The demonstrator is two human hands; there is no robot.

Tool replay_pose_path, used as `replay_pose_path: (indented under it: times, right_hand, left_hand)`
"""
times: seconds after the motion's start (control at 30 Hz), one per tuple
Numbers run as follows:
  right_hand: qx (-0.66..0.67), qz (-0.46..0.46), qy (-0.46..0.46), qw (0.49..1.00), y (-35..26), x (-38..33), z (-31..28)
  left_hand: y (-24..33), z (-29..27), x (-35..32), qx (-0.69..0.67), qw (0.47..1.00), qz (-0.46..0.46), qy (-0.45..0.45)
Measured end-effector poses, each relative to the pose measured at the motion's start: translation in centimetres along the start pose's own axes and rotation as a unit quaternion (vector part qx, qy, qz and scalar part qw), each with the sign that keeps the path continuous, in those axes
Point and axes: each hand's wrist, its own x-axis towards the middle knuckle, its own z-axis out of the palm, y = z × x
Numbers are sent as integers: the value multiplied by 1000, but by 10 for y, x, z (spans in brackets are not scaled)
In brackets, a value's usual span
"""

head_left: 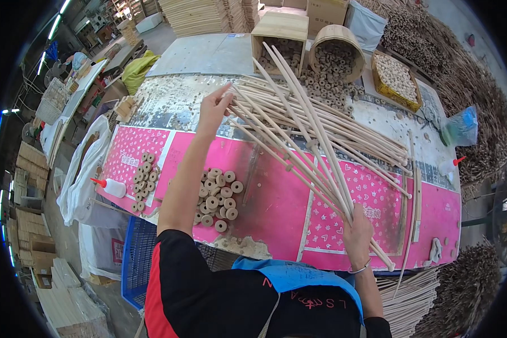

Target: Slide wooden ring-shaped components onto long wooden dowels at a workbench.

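My right hand [357,234] is closed around the near part of a bundle of long, pale wooden sticks [325,141], which fan out toward the far side of the table. Some of these sticks carry a small round wooden bead or ring partway along. My left hand [215,107] reaches to the far left ends of the sticks, with thumb and fingers closed at the tip of one. Beneath and behind the bundle lies a pile of similar sticks [355,132] with knobbed ends. Left of the bundle, a heap of wooden rings [217,197] rests on the pink covering.
A second group of rings [145,177] sits beside a white glue bottle [115,188] with a red tip. At the back stand a wooden box [280,28], a round wooden tub [338,39] and a yellow basket [397,81]. A blue crate [132,265] is below the near edge.
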Motion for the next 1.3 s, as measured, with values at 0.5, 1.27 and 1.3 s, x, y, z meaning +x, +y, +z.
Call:
replay_pose_path:
  times: [0.5,1.27,1.3]
  right_hand:
    - [-11,-4,23,1000,-20,11,-1]
    - [-11,-13,16,1000,-5,4,-11]
    - [-23,-28,19,999,-3,2,-9]
  left_hand:
    - [22,81,-88,-118,993,-17,-14]
    - [29,-32,-13,-305,940,-148,43]
    - [24,-37,-4,-273,952,-137,38]
